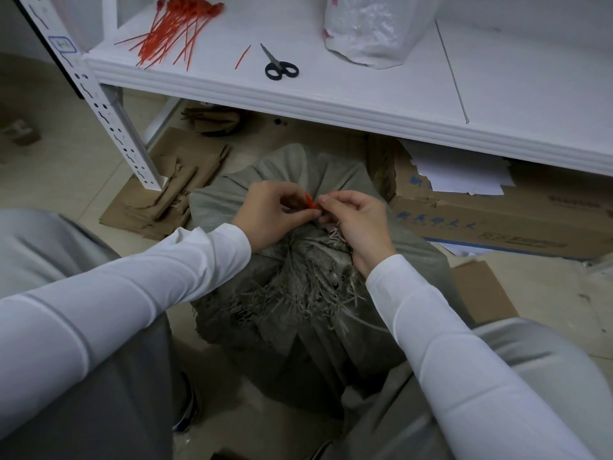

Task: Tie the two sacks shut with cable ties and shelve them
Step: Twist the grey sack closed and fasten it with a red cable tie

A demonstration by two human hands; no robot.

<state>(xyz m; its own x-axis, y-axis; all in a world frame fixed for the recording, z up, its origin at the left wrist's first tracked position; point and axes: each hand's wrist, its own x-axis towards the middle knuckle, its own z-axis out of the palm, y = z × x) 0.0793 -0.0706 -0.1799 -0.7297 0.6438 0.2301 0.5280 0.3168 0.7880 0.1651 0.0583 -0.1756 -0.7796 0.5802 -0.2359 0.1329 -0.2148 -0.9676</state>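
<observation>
Sack (292, 287) grey-green, frayed pale fringe. Cable ties (172, 28) red; scissors (277, 66) black-handled. Shelf (331, 91) white.

Black-handled scissors (280, 66) lie beyond flattened cardboard (159, 194) on the floor (66, 167) and a printed carton (497, 224) holding white papers (464, 177).

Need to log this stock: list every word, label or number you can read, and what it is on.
Nothing reads clearly enough to quote.
Cardboard box: blue Chinese characters, too blurred.
Blue-framed label on the shelf upright: blurred.
Flattened cardboard: dark print, unreadable.
White plastic bag: pink marks, unreadable.
</observation>
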